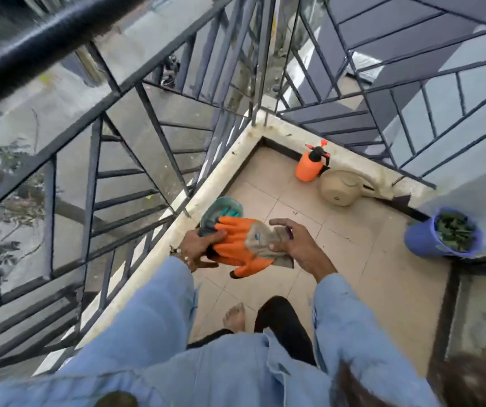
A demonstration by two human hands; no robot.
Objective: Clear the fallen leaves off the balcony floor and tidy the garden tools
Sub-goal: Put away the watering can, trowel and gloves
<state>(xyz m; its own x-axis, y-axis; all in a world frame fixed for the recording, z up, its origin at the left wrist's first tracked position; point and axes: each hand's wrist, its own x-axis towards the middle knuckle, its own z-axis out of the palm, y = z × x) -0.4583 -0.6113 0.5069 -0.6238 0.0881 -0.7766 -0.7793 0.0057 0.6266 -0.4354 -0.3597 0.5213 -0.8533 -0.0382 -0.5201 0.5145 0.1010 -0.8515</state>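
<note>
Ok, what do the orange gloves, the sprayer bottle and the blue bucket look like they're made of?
Orange gloves: seemingly a rubbery coating over grey-beige knit fabric, going by the smooth orange fingers and soft wrinkled cuff. Sprayer bottle: likely plastic, with a smooth uniform orange body and black pump top. Blue bucket: probably plastic, with evenly coloured, slightly shiny thin walls.

Both arms reach forward, left hand (203, 245) and right hand (294, 245) each curled in a grip.
</note>
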